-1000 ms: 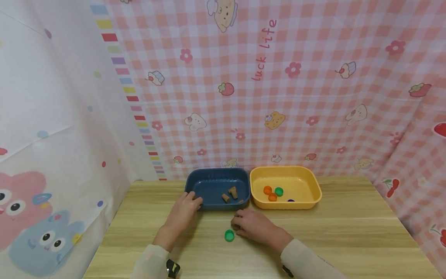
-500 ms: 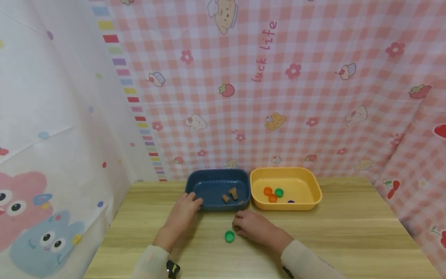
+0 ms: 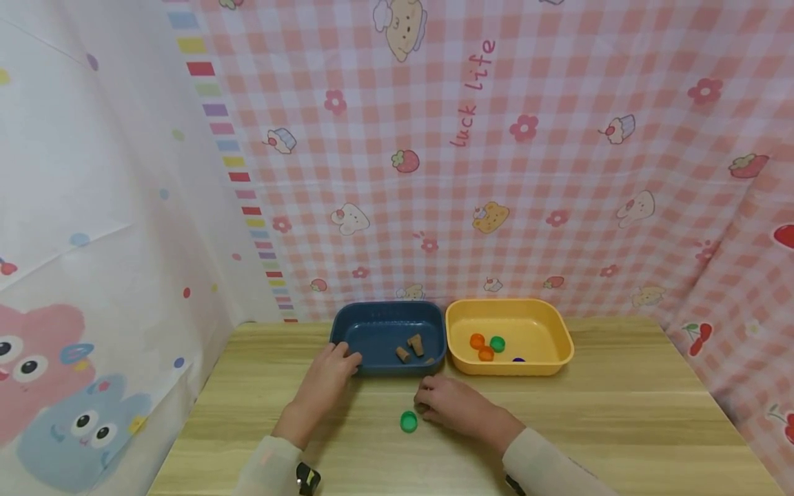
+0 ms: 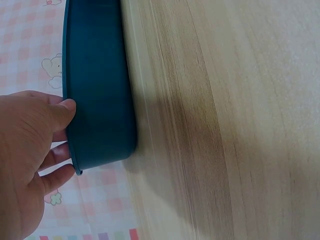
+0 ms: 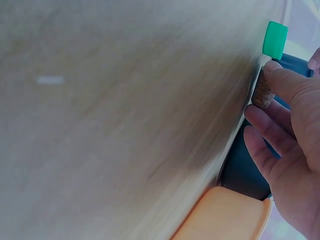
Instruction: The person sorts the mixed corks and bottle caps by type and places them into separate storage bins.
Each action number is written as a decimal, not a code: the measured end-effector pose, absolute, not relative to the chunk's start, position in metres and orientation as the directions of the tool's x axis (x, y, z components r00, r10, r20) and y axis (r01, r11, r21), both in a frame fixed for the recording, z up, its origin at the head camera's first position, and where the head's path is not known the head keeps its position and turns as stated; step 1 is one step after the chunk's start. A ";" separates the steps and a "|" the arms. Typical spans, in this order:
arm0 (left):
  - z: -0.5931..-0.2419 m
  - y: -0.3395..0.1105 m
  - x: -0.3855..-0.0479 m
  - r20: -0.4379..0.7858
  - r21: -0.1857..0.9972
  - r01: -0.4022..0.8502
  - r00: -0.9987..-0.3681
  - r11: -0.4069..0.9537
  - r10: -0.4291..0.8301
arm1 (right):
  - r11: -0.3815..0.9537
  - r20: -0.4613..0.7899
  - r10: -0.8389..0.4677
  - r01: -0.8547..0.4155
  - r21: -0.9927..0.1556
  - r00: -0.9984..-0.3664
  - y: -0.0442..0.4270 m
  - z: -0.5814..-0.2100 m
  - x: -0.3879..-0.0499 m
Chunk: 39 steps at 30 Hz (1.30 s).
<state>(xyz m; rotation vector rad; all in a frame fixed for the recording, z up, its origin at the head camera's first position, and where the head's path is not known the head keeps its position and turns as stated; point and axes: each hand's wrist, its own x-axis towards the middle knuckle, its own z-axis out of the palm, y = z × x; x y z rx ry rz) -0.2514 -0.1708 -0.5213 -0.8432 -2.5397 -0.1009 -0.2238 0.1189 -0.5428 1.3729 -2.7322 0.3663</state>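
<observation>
My left hand holds the near-left rim of a dark blue tray. In the left wrist view its thumb lies on the outer wall and the fingers are over the rim. In front of that tray, my right hand pinches a small brown cork between thumb and fingers, low over the tabletop. The hand covers most of this cork in the head view. Just left of it sits a green bottle cap. Inside the blue tray lie several corks, one partly hidden by the front wall.
A yellow tray stands to the right of the blue one, side by side with it. It contains orange caps, a green cap and a dark blue piece. Behind the wooden table hangs a pink checked cloth.
</observation>
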 end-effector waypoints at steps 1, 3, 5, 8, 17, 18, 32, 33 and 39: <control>-0.521 -0.171 -0.251 0.451 -0.076 0.582 -0.704 0.809 0.549 | 0.574 0.160 -0.784 -0.798 -0.185 -0.600 0.119 -0.542 -0.224; -0.521 -0.171 -0.251 0.460 -0.082 0.582 -0.698 0.809 0.548 | 0.572 0.158 -0.785 -0.799 -0.186 -0.599 0.120 -0.542 -0.223; -0.521 -0.171 -0.251 0.464 -0.085 0.583 -0.694 0.808 0.550 | 0.577 0.148 -0.784 -0.796 -0.184 -0.603 0.121 -0.541 -0.223; -0.520 -0.171 -0.251 0.462 -0.087 0.584 -0.694 0.807 0.552 | 0.582 0.137 -0.782 -0.791 -0.187 -0.608 0.123 -0.539 -0.222; -0.520 -0.170 -0.251 0.462 -0.082 0.587 -0.694 0.805 0.553 | 0.556 0.132 -0.800 -0.805 -0.208 -0.586 0.127 -0.525 -0.219; -0.520 -0.170 -0.251 0.459 -0.079 0.588 -0.695 0.805 0.553 | 0.552 0.134 -0.802 -0.808 -0.205 -0.582 0.127 -0.524 -0.219; -0.521 -0.171 -0.253 0.428 -0.083 0.572 -0.719 0.816 0.548 | 0.499 0.179 -0.829 -0.845 -0.194 -0.530 0.130 -0.491 -0.221; -0.521 -0.171 -0.253 0.429 -0.088 0.571 -0.718 0.816 0.548 | 0.497 0.183 -0.831 -0.848 -0.183 -0.526 0.130 -0.490 -0.222; -0.523 -0.171 -0.254 0.418 -0.099 0.564 -0.724 0.820 0.548 | 0.490 0.211 -0.841 -0.867 -0.095 -0.499 0.129 -0.479 -0.229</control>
